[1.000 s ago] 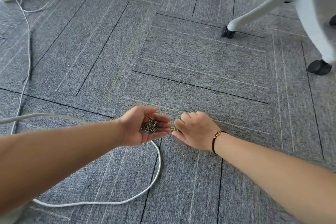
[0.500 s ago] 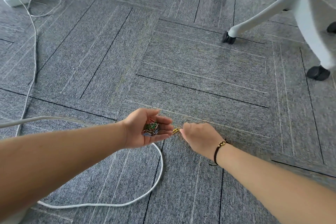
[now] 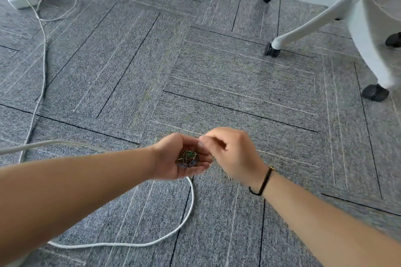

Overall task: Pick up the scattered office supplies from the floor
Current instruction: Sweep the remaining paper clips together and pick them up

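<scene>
The left hand [image 3: 173, 159] lies palm up, fingers cupped round a small heap of coloured paper clips [image 3: 187, 158]. The right hand [image 3: 233, 154] hangs over its fingertips with fingers curled; whether they still pinch a clip cannot be told, as the hand is blurred, though a yellowish glint shows at the edge of the left fingers.

Half a second ago the right hand was low on the carpet [image 3: 238, 76], pinching a yellow clip just beside the left fingertips; now it has risen and come over the cupped palm. That reads as one more clip being delivered to the heap.

No other loose clips show on the carpet between the white cable [image 3: 130, 244] and the chair base [image 3: 314, 17], so the pickup seems near its end.

No brand, label or writing is legible anywhere.
</scene>
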### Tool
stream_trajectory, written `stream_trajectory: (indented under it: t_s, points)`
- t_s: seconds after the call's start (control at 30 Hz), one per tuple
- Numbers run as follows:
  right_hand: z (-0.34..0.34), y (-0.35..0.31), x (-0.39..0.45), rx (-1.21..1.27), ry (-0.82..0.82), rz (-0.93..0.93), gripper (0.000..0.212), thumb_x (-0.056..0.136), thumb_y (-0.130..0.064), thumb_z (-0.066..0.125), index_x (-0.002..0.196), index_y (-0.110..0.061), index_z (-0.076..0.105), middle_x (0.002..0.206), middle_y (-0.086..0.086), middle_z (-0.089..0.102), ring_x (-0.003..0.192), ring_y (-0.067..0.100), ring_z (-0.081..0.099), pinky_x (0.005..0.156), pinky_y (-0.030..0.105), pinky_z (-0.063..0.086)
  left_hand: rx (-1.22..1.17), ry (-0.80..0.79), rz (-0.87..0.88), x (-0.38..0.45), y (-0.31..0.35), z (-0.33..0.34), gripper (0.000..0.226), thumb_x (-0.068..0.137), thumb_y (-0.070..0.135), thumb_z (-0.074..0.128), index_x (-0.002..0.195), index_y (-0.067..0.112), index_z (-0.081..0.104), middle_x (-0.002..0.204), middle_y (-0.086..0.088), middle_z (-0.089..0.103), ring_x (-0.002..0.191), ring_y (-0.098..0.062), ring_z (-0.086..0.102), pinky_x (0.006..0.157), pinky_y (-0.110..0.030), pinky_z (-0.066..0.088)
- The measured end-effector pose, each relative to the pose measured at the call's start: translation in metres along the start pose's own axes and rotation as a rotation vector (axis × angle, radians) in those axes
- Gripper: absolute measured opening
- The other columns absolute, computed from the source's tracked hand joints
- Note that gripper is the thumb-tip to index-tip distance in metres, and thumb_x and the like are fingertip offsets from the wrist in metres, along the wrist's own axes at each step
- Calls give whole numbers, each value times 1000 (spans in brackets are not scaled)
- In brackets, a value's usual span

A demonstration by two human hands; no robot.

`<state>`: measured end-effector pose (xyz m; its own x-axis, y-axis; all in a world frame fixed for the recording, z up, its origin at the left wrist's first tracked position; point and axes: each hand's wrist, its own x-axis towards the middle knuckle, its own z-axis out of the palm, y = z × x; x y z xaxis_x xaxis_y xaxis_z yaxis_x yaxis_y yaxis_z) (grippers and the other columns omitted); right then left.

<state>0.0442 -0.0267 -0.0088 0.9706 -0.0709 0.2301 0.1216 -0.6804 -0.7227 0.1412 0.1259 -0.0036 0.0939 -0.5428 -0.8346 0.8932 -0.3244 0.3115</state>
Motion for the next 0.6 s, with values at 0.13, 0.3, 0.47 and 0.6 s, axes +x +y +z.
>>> stream_trajectory:
  t_s: [0.13, 0.3, 0.47, 0.6]
  points:
    - [-8, 40, -37, -8, 91, 265, 34, 101, -28, 54, 75, -10, 66, 54, -4, 53, 44, 12, 45, 41, 15, 24, 0, 12, 31, -2, 2, -17, 36, 102, 19, 44, 94, -4, 69, 86, -19, 70, 70, -25, 68, 58, -29, 60]
    - [-4, 58, -69, -123, -193, 638, 28, 84, -46, 76, 101, -27, 66, 76, -11, 65, 63, 1, 59, 57, 13, 43, 12, 38, 30, 2, 3, -20, 38, 103, 20, 42, 95, -5, 70, 85, -19, 70, 70, -25, 68, 57, -30, 60]
    - [-5, 51, -58, -147, -333, 672, 46, 79, -27, 85, 118, -23, 61, 87, -8, 63, 77, 8, 62, 69, 22, 50, 7, 41, 33, 5, 5, -18, 39, 104, 21, 41, 96, -4, 70, 88, -20, 70, 72, -26, 68, 57, -31, 60]
    - [-7, 53, -50, -138, -342, 637, 32, 83, -22, 81, 111, -21, 66, 81, -7, 65, 70, 9, 64, 65, 21, 50, 1, 26, 48, 4, 7, -19, 39, 104, 21, 42, 94, -5, 71, 88, -20, 70, 72, -26, 68, 59, -32, 61]
